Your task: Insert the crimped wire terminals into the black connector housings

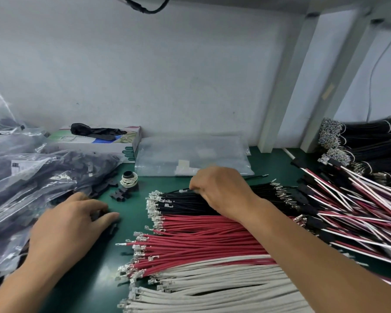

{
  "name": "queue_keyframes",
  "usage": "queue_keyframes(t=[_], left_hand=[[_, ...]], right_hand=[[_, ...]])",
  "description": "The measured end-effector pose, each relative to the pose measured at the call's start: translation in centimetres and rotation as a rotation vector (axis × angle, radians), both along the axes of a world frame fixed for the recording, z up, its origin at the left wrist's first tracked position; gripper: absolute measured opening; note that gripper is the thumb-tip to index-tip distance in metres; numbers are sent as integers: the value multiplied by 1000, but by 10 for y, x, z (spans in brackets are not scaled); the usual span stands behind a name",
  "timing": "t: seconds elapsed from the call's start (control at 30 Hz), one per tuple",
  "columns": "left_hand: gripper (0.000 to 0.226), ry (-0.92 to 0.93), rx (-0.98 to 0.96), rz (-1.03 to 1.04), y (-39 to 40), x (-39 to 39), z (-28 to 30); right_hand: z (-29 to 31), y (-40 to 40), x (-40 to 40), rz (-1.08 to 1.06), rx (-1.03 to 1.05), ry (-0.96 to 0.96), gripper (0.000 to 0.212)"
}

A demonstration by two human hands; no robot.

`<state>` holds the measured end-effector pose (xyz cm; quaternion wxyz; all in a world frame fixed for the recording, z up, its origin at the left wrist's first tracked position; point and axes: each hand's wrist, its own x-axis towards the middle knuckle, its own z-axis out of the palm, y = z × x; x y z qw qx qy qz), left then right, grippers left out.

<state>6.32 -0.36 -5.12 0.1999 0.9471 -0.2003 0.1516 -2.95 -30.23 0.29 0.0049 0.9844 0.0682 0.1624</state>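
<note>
While both forearms reached in from the near edge, the white wires (224, 288) lay closest to the person, spread flat on the green mat (131, 213) with their crimped metal terminals pointing left. Just beyond them lay the red wires (208, 240), and beyond those the black wires (185, 203), all three bands touching side by side.

The left hand (70, 224) rested palm down on the mat left of the wires, its fingers curled over a small black connector housing (99, 214); whether it was actually gripped could not be told. More loose black housings (120, 195) sat on the mat a little farther back, near the clear bags of black parts (32, 177) heaped on the left.

The right hand (221, 190) lay over the black wires, fingers bent and fingertips pinching at the far edge of that band, apparently on a single wire.

To the right, assembled harnesses (359, 204) of red, white and black wire with black housings fanned across the mat. Behind them bundled black wires (370, 145) were stacked. Farther back sat a spool wrapped in rubber bands (129, 179), a flat clear bag (190, 154) and a cardboard box (104, 141) against the pale wall (145, 75).
</note>
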Motion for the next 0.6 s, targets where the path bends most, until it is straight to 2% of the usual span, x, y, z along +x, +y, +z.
queue_keyframes(t=[0.1,0.17,0.23,0.33,0.4,0.47,0.53,0.6], left_hand=[[27,50,-77,55,-1,0,2],[27,48,-82,73,-1,0,2],[22,-14,-55,87,0,1,1],[32,-170,-22,117,-1,0,5],[40,-283,-83,49,-2,-5,8],[45,-356,-164,-72,-8,-16,10],[45,-302,-309,-163,-16,-29,12],[49,-117,-554,-224,-27,-41,14]], right_hand=[[21,1,-7,-1,-58,-141,20],[41,3,-15,8,-79,-307,17],[62,4,-24,23,-103,-545,19],[73,11,-48,92,-129,-803,17],[58,23,-69,120,-99,-811,18],[25,32,-86,117,-63,-718,12],[-5,34,-93,95,19,-613,8],[-20,30,-90,76,125,-573,10]])
